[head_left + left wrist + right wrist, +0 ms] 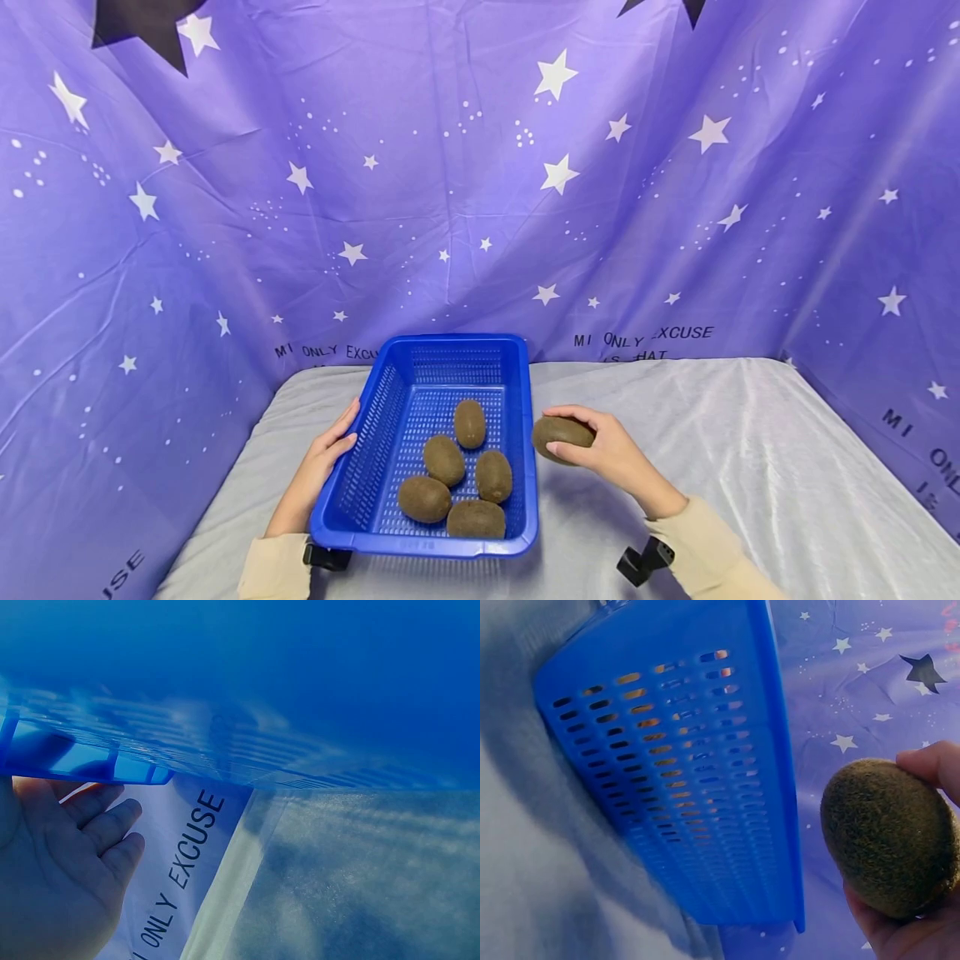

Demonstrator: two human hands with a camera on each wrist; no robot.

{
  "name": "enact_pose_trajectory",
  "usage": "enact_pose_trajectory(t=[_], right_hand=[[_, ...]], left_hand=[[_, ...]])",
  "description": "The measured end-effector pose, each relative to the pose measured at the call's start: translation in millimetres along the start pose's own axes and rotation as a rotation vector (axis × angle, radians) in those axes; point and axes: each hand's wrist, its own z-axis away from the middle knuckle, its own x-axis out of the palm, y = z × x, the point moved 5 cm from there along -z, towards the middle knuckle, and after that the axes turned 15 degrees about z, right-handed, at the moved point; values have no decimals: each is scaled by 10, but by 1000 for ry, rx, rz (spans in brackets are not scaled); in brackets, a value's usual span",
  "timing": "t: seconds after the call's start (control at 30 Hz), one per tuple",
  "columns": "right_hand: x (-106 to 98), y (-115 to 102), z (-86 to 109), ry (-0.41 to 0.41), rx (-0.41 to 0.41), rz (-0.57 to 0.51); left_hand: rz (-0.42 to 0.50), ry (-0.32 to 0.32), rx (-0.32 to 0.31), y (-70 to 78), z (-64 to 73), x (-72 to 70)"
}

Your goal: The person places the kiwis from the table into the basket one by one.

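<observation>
A blue plastic basket (423,546) with slotted walls holds several brown kiwis, among them an upper kiwi (470,424) and a lower-left kiwi (424,499). My left hand (324,462) is at the basket's left side, its fingertips right at the rim. In the left wrist view, the loosely extended fingers (112,825) lie along the rim's edge. My right hand (611,450) grips another kiwi (562,440) between thumb and fingers, just outside the basket's right rim. The right wrist view shows this kiwi (885,836) beside the slotted wall (667,750).
A pale grey cloth (720,450) covers the table. Behind and at both sides hangs a purple curtain (450,167) with white stars and printed words. A black wrist device (645,560) sits at the right cuff, with another (327,557) at the left.
</observation>
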Motion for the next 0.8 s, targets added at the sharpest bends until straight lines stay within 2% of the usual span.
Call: enact_pose_trajectory(t=[0.2,0.5,0.8], right_hand=[[26,-109,-49,-20,-27,-13],[104,-205,-124,-43,-28,-25],[204,-285,-172,-75,-48,-45]], left_hand=[[-11,-2,13,-2,-1,-6],[16,6,-32,-38,5,-21],[40,8,-50,-30,8,1]])
